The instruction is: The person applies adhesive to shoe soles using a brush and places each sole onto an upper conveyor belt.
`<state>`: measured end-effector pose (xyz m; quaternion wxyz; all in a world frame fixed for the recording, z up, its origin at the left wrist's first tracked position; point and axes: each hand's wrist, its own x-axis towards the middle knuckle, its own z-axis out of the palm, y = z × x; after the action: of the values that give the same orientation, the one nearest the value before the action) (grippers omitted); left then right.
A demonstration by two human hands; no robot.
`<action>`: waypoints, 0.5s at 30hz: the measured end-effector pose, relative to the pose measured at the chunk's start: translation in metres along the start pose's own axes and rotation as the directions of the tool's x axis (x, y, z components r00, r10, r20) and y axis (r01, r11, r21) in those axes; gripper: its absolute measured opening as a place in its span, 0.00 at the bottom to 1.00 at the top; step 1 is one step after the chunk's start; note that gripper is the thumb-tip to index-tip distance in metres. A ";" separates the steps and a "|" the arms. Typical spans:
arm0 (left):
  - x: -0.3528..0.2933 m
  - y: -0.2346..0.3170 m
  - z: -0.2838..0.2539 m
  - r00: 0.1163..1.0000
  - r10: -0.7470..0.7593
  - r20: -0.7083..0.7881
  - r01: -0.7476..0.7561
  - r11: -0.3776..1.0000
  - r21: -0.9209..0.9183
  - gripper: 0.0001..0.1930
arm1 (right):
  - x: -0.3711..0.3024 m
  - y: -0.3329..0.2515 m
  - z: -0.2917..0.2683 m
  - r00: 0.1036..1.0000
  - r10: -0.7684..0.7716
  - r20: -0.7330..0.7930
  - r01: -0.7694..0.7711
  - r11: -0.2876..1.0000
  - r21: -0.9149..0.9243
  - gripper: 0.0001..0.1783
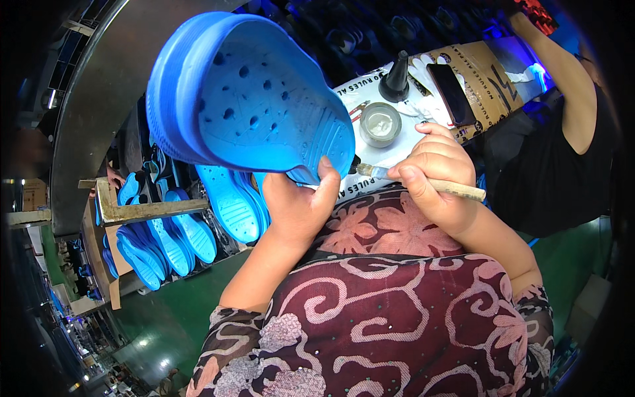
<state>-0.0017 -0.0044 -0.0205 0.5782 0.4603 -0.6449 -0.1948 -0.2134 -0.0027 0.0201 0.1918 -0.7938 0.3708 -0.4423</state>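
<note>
A large blue clog [254,99] with round holes is gripped at its heel end by my left hand [301,198], thumb pressed on the inside. My right hand [440,169] is closed around the handle of a paintbrush [456,190]. The brush's bristles are beside the clog's heel edge; whether they touch it I cannot tell. Just beyond the brush stands a small round jar [380,124] with whitish content. A black cone-shaped bottle or nozzle [395,79] stands behind the jar.
A dark phone [452,94] lies on printed cardboard [486,79] at the right. Several blue clogs [173,238] sit in a rack at the left, beside a metal frame edge [152,210]. Another person [562,152] is at the right. A curved metal surface [86,99] runs along the far left.
</note>
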 end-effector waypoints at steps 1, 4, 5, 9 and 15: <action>0.001 0.002 0.001 1.000 -0.012 -0.001 0.012 0.999 -0.033 0.17 | 0.000 0.001 0.000 0.999 -0.023 -0.040 0.023 1.000 0.006 0.06; -0.001 -0.001 -0.001 0.999 -0.008 0.049 0.011 0.998 -0.055 0.19 | 0.001 0.000 0.005 1.000 0.000 -0.007 0.001 1.000 0.023 0.07; -0.002 -0.003 -0.002 0.995 0.007 0.098 -0.002 0.999 -0.044 0.22 | 0.001 -0.001 0.004 1.000 0.001 -0.007 0.000 1.000 0.023 0.07; 0.000 -0.001 0.002 0.999 0.028 -0.038 -0.031 0.996 -0.078 0.15 | -0.001 -0.001 0.003 1.000 0.019 0.019 -0.020 0.999 0.040 0.07; 0.008 0.009 0.001 0.999 0.055 0.001 -0.054 0.991 -0.119 0.13 | 0.003 -0.001 0.004 1.000 0.018 -0.020 -0.017 0.999 0.051 0.08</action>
<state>-0.0052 -0.0071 -0.0092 0.6083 0.4070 -0.6456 -0.2180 -0.2085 -0.0040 0.0200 0.2120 -0.7807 0.3683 -0.4582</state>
